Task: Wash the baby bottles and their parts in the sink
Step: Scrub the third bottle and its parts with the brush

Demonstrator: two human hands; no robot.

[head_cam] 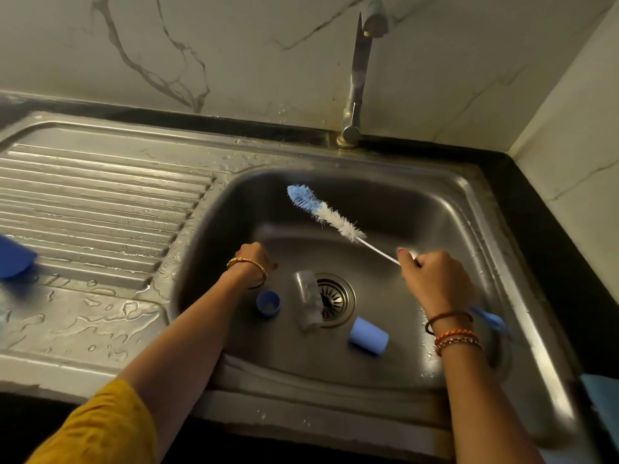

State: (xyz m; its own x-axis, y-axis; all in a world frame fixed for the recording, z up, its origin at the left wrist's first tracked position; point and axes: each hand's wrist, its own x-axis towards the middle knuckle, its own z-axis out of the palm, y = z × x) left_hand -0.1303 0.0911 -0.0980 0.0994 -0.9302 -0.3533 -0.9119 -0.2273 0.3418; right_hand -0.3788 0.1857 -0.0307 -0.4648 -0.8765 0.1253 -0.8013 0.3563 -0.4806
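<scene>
Stainless steel sink [395, 209] with ribbed draining board [100, 202] to its left; both wet, with pooled droplets on the board's near part. Tap [360, 72] stands at the far rim, spout over the basin; no running water can be made out.

Right hand [432, 279] is over the right side of the basin, fingers curled round the wire stem of a bottle brush [326, 212]. The bristle head, blue at the tip and white below, points up and to the far left, held clear of the basin floor. The brush's blue handle end [490, 321] shows behind the right wrist.

Left hand [254, 259] is low at the basin's left, knuckles toward the camera, fingers curled under; whether it holds anything cannot be told.

On the basin floor: a clear bottle [308, 303] lying on its side, touching the left edge of the drain strainer [333, 298]; a small blue ring-shaped part [268, 303] just left of it, opening up; a light blue cap [368, 335] on its side, near right of the drain.

A blurred blue object [15, 257] sits at the board's left edge
</scene>
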